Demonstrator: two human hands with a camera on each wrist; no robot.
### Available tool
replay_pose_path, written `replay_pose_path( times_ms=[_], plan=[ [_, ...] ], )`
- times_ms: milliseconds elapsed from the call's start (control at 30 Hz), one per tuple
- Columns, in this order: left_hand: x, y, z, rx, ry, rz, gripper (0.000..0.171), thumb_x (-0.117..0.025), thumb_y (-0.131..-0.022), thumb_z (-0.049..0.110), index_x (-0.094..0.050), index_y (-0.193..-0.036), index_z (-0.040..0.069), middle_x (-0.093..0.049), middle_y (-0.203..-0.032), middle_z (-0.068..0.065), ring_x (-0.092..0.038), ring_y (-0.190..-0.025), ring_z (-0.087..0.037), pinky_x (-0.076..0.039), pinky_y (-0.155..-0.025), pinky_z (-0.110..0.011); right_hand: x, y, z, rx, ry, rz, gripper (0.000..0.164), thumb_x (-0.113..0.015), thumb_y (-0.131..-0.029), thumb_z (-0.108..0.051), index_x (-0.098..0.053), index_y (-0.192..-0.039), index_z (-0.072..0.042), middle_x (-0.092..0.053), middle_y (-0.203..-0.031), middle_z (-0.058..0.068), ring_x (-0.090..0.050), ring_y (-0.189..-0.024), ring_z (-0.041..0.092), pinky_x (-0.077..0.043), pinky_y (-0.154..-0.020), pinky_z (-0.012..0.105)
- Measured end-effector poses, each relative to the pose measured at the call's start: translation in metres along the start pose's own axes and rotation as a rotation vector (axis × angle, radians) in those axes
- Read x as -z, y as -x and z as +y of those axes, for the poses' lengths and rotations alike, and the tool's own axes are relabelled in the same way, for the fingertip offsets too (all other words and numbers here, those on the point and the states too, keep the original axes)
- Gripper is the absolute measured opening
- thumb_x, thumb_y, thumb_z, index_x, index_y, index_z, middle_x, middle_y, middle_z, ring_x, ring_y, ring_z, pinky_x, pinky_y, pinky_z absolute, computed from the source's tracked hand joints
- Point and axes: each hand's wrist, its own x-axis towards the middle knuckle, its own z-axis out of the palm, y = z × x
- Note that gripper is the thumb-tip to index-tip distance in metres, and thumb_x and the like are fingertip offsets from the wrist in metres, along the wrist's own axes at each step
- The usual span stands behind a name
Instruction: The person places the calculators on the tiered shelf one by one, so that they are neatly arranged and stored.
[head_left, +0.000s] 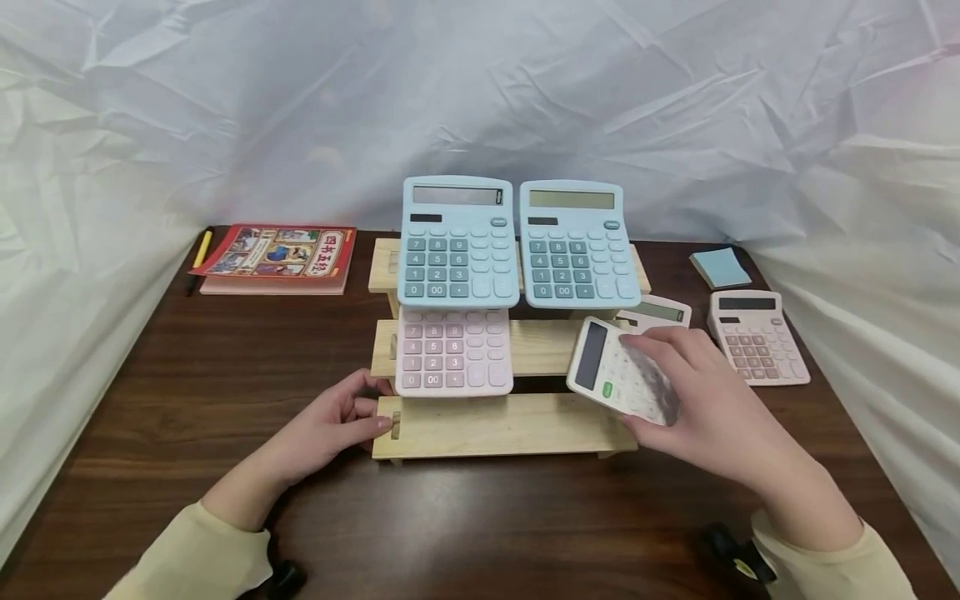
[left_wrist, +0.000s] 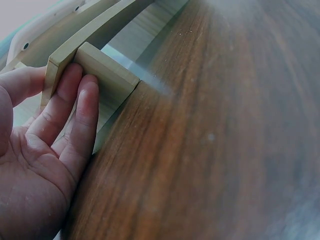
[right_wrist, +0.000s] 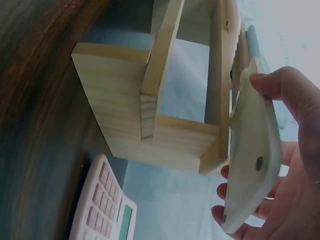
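My right hand [head_left: 705, 400] grips a white calculator [head_left: 622, 375] by its edges, tilted above the right part of a three-tier wooden rack [head_left: 510, 425]. In the right wrist view, the thumb lies on one edge of this calculator [right_wrist: 255, 145] and the fingers on the opposite one. At the rack's lower left end, my left hand [head_left: 330, 429] pinches the board, thumb on one face and fingers on the other, as the left wrist view shows. Two blue calculators, one left [head_left: 459, 242] and one right [head_left: 577, 242], lean on the top tier. A pink calculator [head_left: 453, 354] leans on the middle tier.
Right of the rack lie a pale pink calculator [head_left: 757, 337] and another calculator [head_left: 656, 310], partly hidden by my right hand. Blue sticky notes [head_left: 722, 267] are behind them. A red book [head_left: 277, 258] and a yellow pen [head_left: 202, 248] lie at the back left.
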Motion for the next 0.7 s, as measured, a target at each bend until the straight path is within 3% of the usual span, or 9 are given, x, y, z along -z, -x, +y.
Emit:
replay_pose_path(
  times_ms=[367, 700],
  plan=[
    [0.000, 0.000, 0.000, 0.005, 0.005, 0.000, 0.040, -0.061, -0.097, 0.016, -0.036, -0.127, 0.003, -0.069, -0.094, -0.019, -0.065, -0.079, -0.024, -0.055, -0.070, -0.038, -0.014, -0.013, -0.008, -0.032, 0.055, 0.008, 0.074, -0.075, -0.069, -0.054, -0.058, -0.129, -0.015, -0.050, -0.123, 0.011, -0.048, -0.108, 0.028, -0.038, -0.085, 0.041],
    [0.001, -0.001, 0.000, 0.003, -0.007, 0.004, 0.040, -0.060, -0.097, 0.016, -0.036, -0.127, 0.004, -0.069, -0.096, -0.018, -0.065, -0.079, -0.026, -0.054, -0.070, -0.037, -0.013, -0.018, -0.013, -0.042, 0.033, 0.047, 0.064, -0.078, -0.071, -0.048, -0.062, -0.124, -0.016, -0.053, -0.125, 0.008, -0.047, -0.114, 0.028, -0.041, -0.086, 0.043]
  ],
)
